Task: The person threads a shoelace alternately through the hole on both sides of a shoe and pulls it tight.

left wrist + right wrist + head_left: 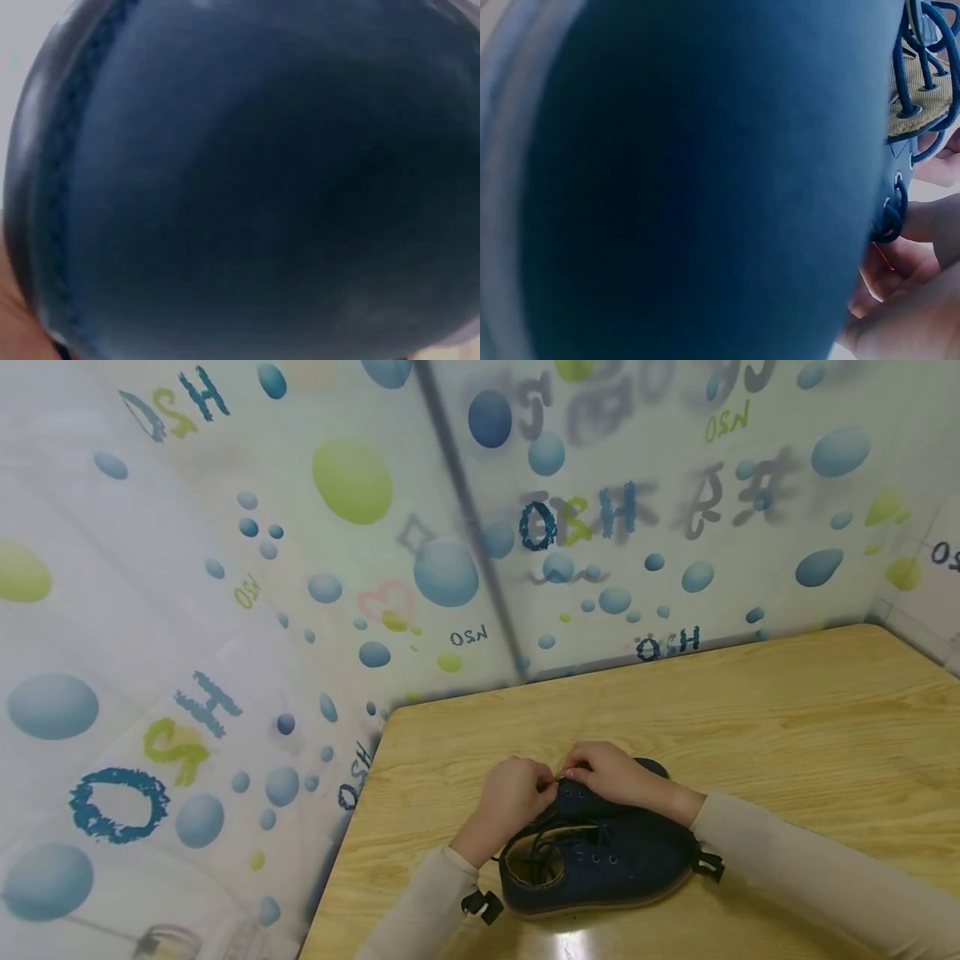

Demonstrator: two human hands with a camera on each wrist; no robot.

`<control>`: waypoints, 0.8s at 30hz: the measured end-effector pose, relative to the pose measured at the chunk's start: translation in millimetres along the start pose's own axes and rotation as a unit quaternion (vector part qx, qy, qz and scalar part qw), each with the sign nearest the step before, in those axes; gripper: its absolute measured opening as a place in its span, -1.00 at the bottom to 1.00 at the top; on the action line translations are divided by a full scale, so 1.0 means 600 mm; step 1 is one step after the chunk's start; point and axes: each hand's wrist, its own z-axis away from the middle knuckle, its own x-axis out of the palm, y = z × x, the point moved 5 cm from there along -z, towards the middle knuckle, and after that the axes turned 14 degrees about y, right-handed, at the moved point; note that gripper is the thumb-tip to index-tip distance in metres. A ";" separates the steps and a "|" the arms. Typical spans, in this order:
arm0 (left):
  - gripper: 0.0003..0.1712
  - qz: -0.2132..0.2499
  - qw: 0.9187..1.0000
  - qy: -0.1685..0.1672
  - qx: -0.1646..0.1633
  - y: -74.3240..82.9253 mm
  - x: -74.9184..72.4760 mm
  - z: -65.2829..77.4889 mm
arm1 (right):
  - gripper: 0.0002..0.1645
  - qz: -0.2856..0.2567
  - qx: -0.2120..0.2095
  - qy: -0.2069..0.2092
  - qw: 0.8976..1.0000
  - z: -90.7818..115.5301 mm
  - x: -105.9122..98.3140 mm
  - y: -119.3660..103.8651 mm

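Observation:
Two dark blue lace-up shoes lie side by side on the table. The near shoe (637, 860) has its toe to the right, and loose laces (534, 858) lie over its opening. Behind it, the far shoe (576, 799) is partly covered by my right hand (611, 772). My left hand (513, 797) and right hand meet at the far shoe's eyelet edge, thumbs and fingers pinching at the shoelace there. In the right wrist view, dark laces (904, 67) run through metal eyelets over a tan lining, with fingers below them. Blue shoe upper (247, 187) fills the left wrist view.
The wood-grain table (720, 718) spreads out behind and to the right of the shoes. A printed curtain (360, 560) with blue and green dots hangs along the table's back and left edges. Black straps (482, 906) sit at the wrists.

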 end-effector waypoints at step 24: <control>-0.81 0.049 0.997 -0.031 -0.056 -0.011 0.029 -0.008 | -0.75 0.014 -0.029 -0.012 0.999 0.040 -0.012 -0.006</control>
